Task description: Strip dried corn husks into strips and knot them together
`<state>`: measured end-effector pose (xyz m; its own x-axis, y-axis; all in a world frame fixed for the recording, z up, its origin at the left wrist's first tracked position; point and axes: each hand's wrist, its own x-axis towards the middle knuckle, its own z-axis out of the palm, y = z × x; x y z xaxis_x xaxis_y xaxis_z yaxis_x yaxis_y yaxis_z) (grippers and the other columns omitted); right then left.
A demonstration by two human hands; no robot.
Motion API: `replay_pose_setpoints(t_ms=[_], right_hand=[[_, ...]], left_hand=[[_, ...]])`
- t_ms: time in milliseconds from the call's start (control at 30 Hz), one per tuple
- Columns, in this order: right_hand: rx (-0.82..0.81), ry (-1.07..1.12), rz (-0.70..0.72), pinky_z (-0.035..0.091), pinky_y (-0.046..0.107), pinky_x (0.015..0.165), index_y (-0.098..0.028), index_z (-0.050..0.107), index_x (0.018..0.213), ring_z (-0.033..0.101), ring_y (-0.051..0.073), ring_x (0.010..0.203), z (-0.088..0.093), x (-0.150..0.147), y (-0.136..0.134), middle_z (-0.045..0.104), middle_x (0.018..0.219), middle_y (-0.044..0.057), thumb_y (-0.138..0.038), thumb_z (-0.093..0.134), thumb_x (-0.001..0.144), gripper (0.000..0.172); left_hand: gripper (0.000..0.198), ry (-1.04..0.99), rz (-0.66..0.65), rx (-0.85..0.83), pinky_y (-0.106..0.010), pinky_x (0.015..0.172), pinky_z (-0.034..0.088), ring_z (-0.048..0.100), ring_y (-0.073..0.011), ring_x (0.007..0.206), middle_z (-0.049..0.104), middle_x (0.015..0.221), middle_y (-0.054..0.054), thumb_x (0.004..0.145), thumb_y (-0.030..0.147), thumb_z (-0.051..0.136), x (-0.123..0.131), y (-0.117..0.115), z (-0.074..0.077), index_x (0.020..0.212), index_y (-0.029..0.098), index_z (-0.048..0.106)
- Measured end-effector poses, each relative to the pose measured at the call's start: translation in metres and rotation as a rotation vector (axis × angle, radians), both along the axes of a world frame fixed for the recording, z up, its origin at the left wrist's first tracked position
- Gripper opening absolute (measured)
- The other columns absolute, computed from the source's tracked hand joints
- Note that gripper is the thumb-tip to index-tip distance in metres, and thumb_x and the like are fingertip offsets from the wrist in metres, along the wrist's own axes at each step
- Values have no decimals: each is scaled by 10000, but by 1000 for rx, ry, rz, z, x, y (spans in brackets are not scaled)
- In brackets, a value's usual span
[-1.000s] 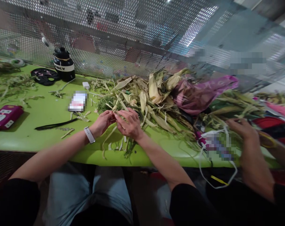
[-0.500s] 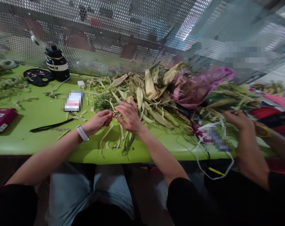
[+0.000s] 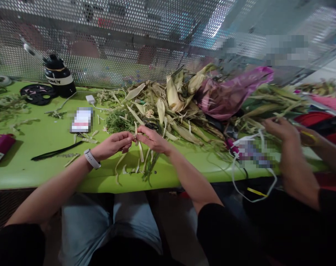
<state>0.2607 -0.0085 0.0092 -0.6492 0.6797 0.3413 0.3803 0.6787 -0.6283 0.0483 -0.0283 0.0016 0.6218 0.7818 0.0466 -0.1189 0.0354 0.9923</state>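
My left hand [image 3: 120,142], with a pale band on its wrist, is closed in a pinch. My right hand [image 3: 153,139] meets it fingertip to fingertip, its fingers curled together. Between them a thin pale strip of corn husk [image 3: 136,127] sticks up; the exact grip is partly hidden by the fingers. Under and in front of the hands lie loose husk strips [image 3: 141,152] and green stalks [image 3: 149,164]. A bunch of green string-like strands [image 3: 116,122] lies just behind my left hand. A heap of dry corn husks [image 3: 175,98] spreads behind my right hand.
A phone [image 3: 81,120], a black strap [image 3: 57,150] and a magenta box [image 3: 1,147] lie on the green table [image 3: 54,173] at left. A black bottle [image 3: 59,78] stands behind. Right are a purple bag [image 3: 228,94], white cable [image 3: 234,184] and another person's hand [image 3: 280,129].
My right hand's spread fingers have drawn in and closed at my left fingertips. A pale husk strip now shows upright between the hands. The view has shifted slightly.
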Motion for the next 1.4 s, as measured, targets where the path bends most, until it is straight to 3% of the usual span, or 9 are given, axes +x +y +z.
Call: replay_pose_setpoints(t_ms=[133,400,567,633,733,900,1033,1400], right_hand=[[-107,19,27,456,300,783,-190,510,944,532,152,806,4,1,-2,574,865,30,-470,374,993,315],[-160,67,-9,423,262,677,-200,483,872,461,127,697,-9,-5,7,487,744,-16,-494,399,970,321],[-245,203,-68,461,269,709,-197,507,877,525,134,716,-15,-15,5,549,746,-6,-540,398,962,370],[-193,207,-128,478,284,756,-188,547,936,568,143,758,-17,-15,5,598,792,8,-527,410,963,367],[22,212,-202,492,329,866,-182,580,1104,621,176,901,-17,-10,6,662,970,60,-497,496,937,366],[360,106,-114,483,372,960,-193,583,1271,623,203,1035,-19,-5,11,678,1122,104,-420,562,931,410],[387,3,-83,495,385,957,-206,635,1222,637,211,1072,-24,-5,15,706,1135,99,-407,527,958,349],[394,-8,-94,515,375,939,-194,689,1169,673,214,1024,-25,-1,13,741,1078,99,-421,548,949,346]], left_hand=[[255,138,4,142,-236,518,323,405,-94,528,483,607,21,885,415,630,-3,-1,7,889,160,634],[82,361,241,527,-259,589,292,411,-119,549,537,603,9,852,225,651,-2,1,10,781,195,678],[89,376,347,675,-260,628,295,450,-134,597,582,674,-13,863,180,611,-4,4,7,819,200,686],[88,372,334,619,-254,615,300,446,-132,572,569,639,-2,871,185,604,-7,6,6,850,198,688],[84,364,339,529,-248,594,301,445,-129,546,562,610,8,875,199,605,-11,10,5,875,198,689],[84,403,339,577,-250,611,303,431,-130,545,549,587,11,856,163,610,-9,10,4,816,199,674],[126,448,320,693,-252,621,319,451,-127,554,548,616,0,895,192,554,-6,9,3,815,185,651],[203,652,272,898,-236,585,376,499,-119,554,579,656,-9,962,251,421,-7,11,-3,906,155,590]])
